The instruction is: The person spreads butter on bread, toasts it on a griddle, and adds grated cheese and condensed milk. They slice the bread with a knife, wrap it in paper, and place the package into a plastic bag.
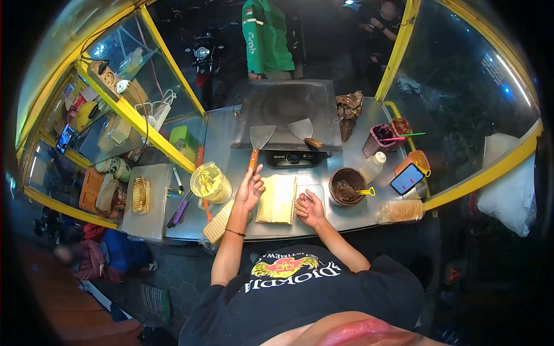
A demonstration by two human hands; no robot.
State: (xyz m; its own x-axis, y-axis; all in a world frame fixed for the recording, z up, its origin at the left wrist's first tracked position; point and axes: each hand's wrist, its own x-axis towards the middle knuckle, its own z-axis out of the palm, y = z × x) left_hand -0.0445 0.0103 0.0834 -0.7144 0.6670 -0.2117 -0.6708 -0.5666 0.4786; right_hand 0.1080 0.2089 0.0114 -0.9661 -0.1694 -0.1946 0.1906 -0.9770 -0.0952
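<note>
My left hand is closed around the wooden handle of a flat metal scraper, whose blade rests at the front edge of the dark griddle plate. Below that blade, a rectangular slab of sliced bread lies on the metal counter between my hands. My right hand, fingers curled and nothing visible in them, is close to the bread's right edge. A second scraper with a short wooden handle lies on the griddle's right side. Left of my left hand stands a tub of pale yellow spread.
To the right are a tub of brown spread, a squeeze bottle, a phone and wrapped bread. More bread lies on paper at left. Yellow-framed glass borders the counter. A person in green stands beyond.
</note>
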